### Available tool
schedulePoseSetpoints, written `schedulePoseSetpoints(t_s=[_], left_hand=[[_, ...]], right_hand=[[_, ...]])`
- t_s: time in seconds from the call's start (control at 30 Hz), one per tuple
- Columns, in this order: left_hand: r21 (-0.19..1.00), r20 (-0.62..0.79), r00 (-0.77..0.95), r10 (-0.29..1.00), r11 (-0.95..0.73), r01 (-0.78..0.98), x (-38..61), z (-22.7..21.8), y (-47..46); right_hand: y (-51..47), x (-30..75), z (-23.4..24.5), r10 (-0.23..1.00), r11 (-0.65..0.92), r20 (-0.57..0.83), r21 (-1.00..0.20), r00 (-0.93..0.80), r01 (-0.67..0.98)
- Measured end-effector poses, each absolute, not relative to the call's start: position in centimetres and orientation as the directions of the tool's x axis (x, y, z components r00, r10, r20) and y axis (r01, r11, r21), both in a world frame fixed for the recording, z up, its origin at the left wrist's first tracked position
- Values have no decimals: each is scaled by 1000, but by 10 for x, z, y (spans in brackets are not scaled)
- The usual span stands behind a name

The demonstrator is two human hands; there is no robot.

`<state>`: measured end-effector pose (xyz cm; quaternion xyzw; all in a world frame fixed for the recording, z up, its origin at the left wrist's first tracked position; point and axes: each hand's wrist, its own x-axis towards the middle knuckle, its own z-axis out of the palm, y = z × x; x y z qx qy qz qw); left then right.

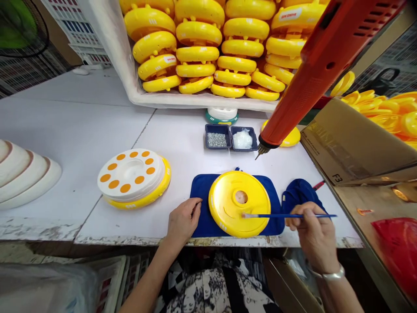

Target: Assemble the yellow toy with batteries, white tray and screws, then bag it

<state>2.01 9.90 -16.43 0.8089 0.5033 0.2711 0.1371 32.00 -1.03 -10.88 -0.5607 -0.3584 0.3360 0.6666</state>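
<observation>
My right hand (312,232) is closed around the blue handle of a thin paintbrush (276,215). The brush's pale bristle tip meets the top face of a round yellow plastic part (224,198), which has a hole in its middle. This part lies flat on a dark blue cloth mat (199,191). My left hand (185,217) rests as a loose fist at the mat's left edge, apart from the yellow part, with nothing visible in it. Behind the mat stand a small tray of metal screws (217,139) and a small tray of white grease-like stuff (243,139).
An orange power screwdriver (293,91) hangs down at the right, above the table. A white-lined crate (130,82) of stacked yellow rings stands behind. To the left sits a white-and-yellow round assembly (133,178). A blue cloth (298,193) and a cardboard box (352,148) are at the right.
</observation>
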Motion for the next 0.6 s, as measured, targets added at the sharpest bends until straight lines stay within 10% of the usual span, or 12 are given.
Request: schedulePoseSetpoints(t_s=[0.17,0.3,0.6], left_hand=[[476,389,355,850,-516,712,15,-169,101],[595,313,304,900,-435,675,12,-171,104],[836,12,226,974,-134,532,-21,-116,83]], right_hand=[[2,365,-80,653,270,163,-963,739,-26],[64,394,-57,535,220,399,-917,745,333],[208,396,-67,776,51,400,-811,487,583]])
